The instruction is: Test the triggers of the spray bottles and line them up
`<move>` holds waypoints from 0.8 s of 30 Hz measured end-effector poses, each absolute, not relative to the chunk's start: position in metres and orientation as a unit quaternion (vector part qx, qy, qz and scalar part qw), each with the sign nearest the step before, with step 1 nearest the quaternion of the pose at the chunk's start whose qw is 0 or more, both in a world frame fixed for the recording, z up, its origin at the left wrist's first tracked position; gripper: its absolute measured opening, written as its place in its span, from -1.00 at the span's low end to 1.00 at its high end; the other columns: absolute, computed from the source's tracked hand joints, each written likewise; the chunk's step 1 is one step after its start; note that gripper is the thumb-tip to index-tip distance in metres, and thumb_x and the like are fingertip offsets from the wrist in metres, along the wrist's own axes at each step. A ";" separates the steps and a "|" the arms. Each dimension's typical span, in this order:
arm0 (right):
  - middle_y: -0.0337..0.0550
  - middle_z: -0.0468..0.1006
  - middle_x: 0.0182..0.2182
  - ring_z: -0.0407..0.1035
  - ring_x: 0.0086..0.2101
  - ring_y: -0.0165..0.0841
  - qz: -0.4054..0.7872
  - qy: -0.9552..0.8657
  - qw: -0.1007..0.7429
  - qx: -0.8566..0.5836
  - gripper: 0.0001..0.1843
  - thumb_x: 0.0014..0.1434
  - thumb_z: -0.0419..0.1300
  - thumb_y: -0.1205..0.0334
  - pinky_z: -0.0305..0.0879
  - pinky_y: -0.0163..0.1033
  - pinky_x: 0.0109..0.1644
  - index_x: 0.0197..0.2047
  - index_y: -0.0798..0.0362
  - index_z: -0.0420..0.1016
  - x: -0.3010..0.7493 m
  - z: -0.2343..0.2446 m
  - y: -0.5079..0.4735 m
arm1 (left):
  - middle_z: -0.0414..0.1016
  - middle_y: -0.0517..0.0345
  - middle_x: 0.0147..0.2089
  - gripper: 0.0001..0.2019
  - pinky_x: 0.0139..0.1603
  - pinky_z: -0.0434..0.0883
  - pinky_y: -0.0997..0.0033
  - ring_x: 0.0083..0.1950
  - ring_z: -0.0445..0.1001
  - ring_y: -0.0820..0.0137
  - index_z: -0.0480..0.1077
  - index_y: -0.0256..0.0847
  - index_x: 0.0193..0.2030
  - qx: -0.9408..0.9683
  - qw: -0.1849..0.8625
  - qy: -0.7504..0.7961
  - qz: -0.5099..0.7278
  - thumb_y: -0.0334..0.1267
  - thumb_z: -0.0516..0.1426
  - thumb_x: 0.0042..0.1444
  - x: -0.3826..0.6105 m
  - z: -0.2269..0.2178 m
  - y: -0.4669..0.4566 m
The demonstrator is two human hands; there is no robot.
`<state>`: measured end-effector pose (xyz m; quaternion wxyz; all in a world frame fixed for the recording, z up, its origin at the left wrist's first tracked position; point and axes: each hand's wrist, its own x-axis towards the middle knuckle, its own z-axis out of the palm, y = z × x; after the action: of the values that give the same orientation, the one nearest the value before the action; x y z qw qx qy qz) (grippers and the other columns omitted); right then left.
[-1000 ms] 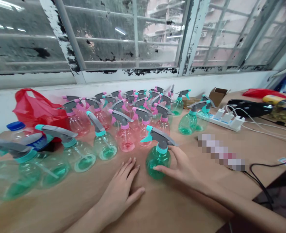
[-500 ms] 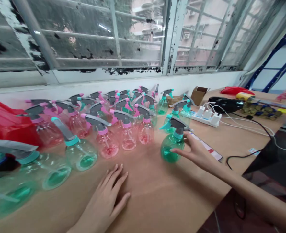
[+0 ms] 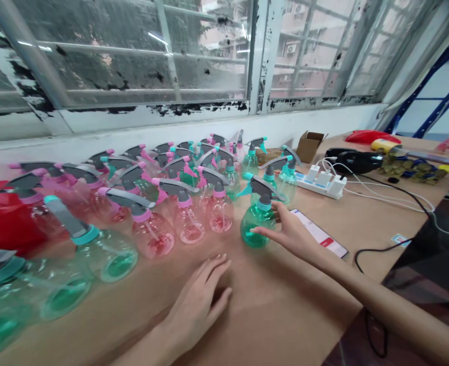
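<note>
1. Fingers of the right hand (image 3: 293, 235) curl round a green spray bottle (image 3: 257, 223), which stands upright on the wooden table (image 3: 285, 300), just right of the pink spray bottles (image 3: 186, 218).
2. The left hand (image 3: 199, 300) lies flat and open on the table, holding nothing.
3. A phone (image 3: 319, 239) lies beside the right hand, with a power strip (image 3: 321, 183) behind it.

Brown table (image 3: 285, 305) below window. Crowd of pink and green spray bottles (image 3: 186, 193) stands on left and middle. Red plastic bag (image 3: 3, 223) at far left. White power strip (image 3: 323, 183) with cables, small open cardboard box (image 3: 310, 145), black device (image 3: 356, 161), flat white card (image 3: 319, 239) and black cable (image 3: 377, 249) on right.
</note>
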<state>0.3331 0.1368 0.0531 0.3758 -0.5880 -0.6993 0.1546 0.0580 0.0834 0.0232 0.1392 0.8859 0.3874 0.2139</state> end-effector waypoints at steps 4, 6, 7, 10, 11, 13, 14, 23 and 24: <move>0.12 0.52 -0.08 0.44 -0.10 0.03 0.162 -0.710 0.369 -0.577 -0.25 0.01 0.28 -0.25 0.37 0.10 -0.09 0.11 0.08 0.29 0.334 0.053 0.134 | 0.32 -0.06 0.28 -0.54 0.23 0.32 -0.04 0.27 0.33 0.11 0.13 -0.11 0.30 0.858 0.203 0.412 0.232 -0.24 0.04 0.28 0.079 0.025 0.093; 0.08 0.52 -0.08 0.44 -0.10 -0.01 0.179 -0.722 0.365 -0.559 -0.28 0.01 0.30 -0.22 0.38 0.07 -0.08 0.10 0.06 0.31 0.335 0.054 0.132 | 0.27 -0.10 0.31 -0.49 0.24 0.30 -0.05 0.30 0.29 0.11 0.04 -0.13 0.34 0.852 0.210 0.417 0.237 -0.20 0.05 0.30 0.090 0.026 0.097; 0.06 0.51 -0.07 0.44 -0.09 -0.02 0.191 -0.730 0.362 -0.547 -0.29 0.01 0.31 -0.20 0.38 0.06 -0.06 0.10 0.05 0.31 0.335 0.053 0.132 | 0.23 -0.11 0.33 -0.46 0.25 0.29 -0.05 0.32 0.26 0.11 0.00 -0.14 0.36 0.849 0.213 0.419 0.240 -0.18 0.06 0.30 0.096 0.026 0.099; 0.03 0.46 0.05 0.37 0.05 -0.05 0.227 -0.750 0.356 -0.508 -0.24 -0.01 0.36 -0.13 0.32 0.06 0.09 0.17 0.01 0.26 0.336 0.051 0.131 | 0.16 -0.16 0.37 -0.39 0.29 0.24 -0.02 0.36 0.19 0.13 -0.09 -0.19 0.39 0.841 0.222 0.427 0.249 -0.17 0.08 0.29 0.113 0.027 0.104; 0.04 0.43 0.09 0.34 0.09 -0.05 0.237 -0.754 0.355 -0.499 -0.21 -0.02 0.37 -0.11 0.30 0.06 0.13 0.19 0.00 0.24 0.337 0.049 0.131 | 0.15 -0.17 0.37 -0.38 0.30 0.22 -0.03 0.36 0.18 0.12 -0.10 -0.21 0.39 0.838 0.224 0.430 0.250 -0.17 0.07 0.29 0.118 0.027 0.105; 0.06 0.39 0.13 0.29 0.14 -0.04 0.254 -0.755 0.355 -0.489 -0.18 -0.04 0.39 -0.08 0.27 0.08 0.17 0.21 0.02 0.21 0.339 0.046 0.132 | 0.13 -0.20 0.37 -0.39 0.29 0.21 -0.06 0.36 0.17 0.11 -0.11 -0.22 0.40 0.835 0.225 0.435 0.250 -0.19 0.06 0.30 0.125 0.026 0.107; 0.08 0.39 0.14 0.29 0.14 -0.03 0.261 -0.754 0.356 -0.487 -0.19 -0.03 0.39 -0.06 0.27 0.08 0.17 0.21 0.03 0.20 0.340 0.044 0.134 | 0.12 -0.20 0.37 -0.39 0.29 0.21 -0.09 0.36 0.17 0.09 -0.12 -0.21 0.40 0.835 0.225 0.437 0.248 -0.21 0.06 0.30 0.127 0.025 0.108; 0.00 0.54 -0.02 0.47 -0.05 -0.14 0.307 -0.739 0.357 -0.482 -0.33 0.06 0.35 0.04 0.39 -0.05 0.00 0.16 0.07 0.22 0.338 0.047 0.148 | 0.10 -0.24 0.37 -0.37 0.28 0.20 -0.16 0.38 0.13 0.02 -0.07 -0.23 0.40 0.844 0.216 0.429 0.239 -0.32 0.06 0.23 0.124 0.019 0.107; 0.01 0.54 -0.03 0.47 -0.05 -0.14 0.307 -0.737 0.356 -0.486 -0.32 0.05 0.35 0.03 0.39 -0.05 -0.01 0.15 0.07 0.22 0.338 0.047 0.150 | 0.12 -0.22 0.36 -0.39 0.28 0.21 -0.13 0.37 0.15 0.04 -0.05 -0.22 0.39 0.845 0.215 0.425 0.244 -0.33 0.06 0.23 0.123 0.019 0.107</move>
<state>0.3379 0.1495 0.0472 0.3555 -0.4857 -0.7371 0.3071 0.1231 0.1069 0.0189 0.2149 0.8448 0.4249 0.2442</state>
